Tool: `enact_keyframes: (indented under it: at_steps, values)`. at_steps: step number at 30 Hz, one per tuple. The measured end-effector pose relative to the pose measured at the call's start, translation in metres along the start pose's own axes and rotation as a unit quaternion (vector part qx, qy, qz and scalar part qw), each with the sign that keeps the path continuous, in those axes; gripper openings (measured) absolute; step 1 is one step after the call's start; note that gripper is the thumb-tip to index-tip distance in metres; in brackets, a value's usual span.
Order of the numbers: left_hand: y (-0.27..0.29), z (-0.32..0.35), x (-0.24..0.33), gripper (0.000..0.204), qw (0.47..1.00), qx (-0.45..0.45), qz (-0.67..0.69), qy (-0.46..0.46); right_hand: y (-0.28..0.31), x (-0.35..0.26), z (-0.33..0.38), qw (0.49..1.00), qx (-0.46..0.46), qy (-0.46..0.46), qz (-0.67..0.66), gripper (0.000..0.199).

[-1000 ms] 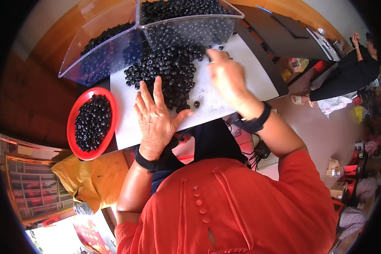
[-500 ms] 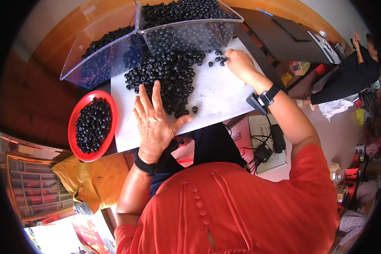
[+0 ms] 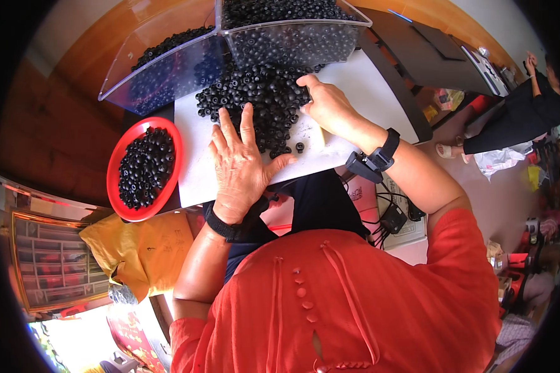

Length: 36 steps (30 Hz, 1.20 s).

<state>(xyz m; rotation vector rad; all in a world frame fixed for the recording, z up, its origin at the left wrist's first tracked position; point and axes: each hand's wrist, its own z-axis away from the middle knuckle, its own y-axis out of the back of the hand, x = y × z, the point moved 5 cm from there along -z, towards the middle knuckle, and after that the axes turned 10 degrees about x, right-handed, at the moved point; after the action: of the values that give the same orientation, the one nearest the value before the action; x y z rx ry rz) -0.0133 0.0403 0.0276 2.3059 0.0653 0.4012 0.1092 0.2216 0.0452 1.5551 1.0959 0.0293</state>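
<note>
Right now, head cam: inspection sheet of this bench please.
Surface: white board, partly covered.
Job's things: pile of small black round pieces; clear bins behind hold more; red bowl of them at left.
Clutter: yellow bag below the bowl.
Grips: left hand flat, fingers spread, at the pile's edge; right hand on the pile, grip cannot be told.
Cables: black leads and a plug block under the board.
Surroundings: another person at far right.
</note>
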Motion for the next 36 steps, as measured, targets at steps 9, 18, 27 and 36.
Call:
enact_keyframes:
  at_steps: [9, 18, 27, 36]
  values:
    - [-0.008, -0.007, -0.001, 0.114, 1.000, 0.007, -0.024, -0.009, -0.018, -0.031, 0.011, 0.990, 0.067, -0.005, -0.124, 0.050]
    - [0.007, -0.004, -0.004, 0.114, 1.000, 0.005, -0.024, -0.001, -0.016, -0.020, 0.003, 0.980, 0.136, 0.009, -0.144, 0.052]
    - [0.023, 0.007, -0.018, 0.103, 1.000, 0.016, -0.003, -0.006, 0.012, -0.001, 0.017, 0.983, 0.119, 0.036, -0.133, 0.051]
    - [0.055, 0.027, -0.008, 0.017, 0.989, 0.104, 0.099, -0.022, 0.047, 0.022, 0.045, 0.974, 0.168, 0.132, 0.079, 0.050]
